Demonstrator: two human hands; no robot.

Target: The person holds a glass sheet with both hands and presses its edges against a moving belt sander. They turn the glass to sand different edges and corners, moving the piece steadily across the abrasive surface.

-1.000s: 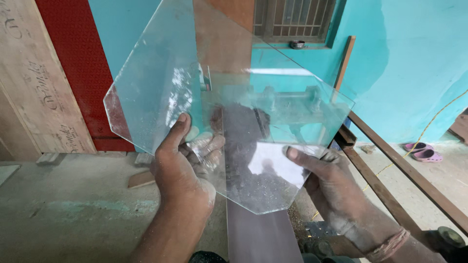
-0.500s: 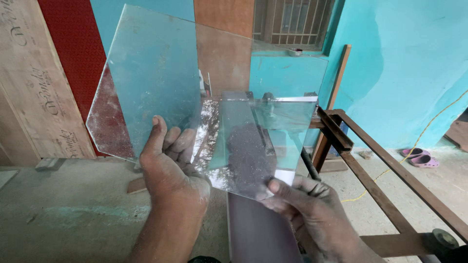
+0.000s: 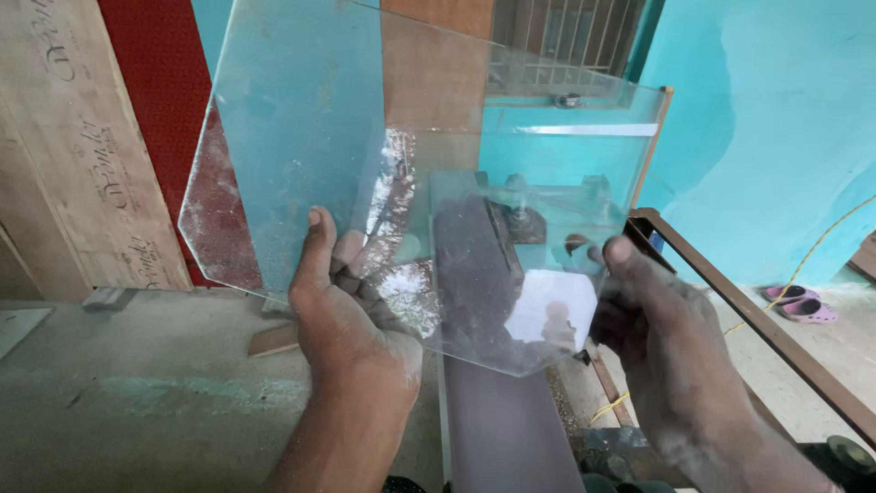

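Over dusty concrete floor (image 3: 137, 393) | teal walls (image 3: 776, 137) | both hands' fingers (image 3: 351, 251) pinching glass pane (image 3: 301, 137)

The glass pane (image 3: 411, 183) runs off the top edge of the picture, so its upper corners cannot be seen. Behind the glass pane, the fingers (image 3: 365, 265) of the left hand (image 3: 351, 319) show only as dim, dusty shapes, and the fingertips of the right hand (image 3: 666, 347) are hidden there too. Below the glass pane, both forearms are cut off by the bottom edge. The dark belt (image 3: 493, 411) under the glass pane is smeared by glare and dust.
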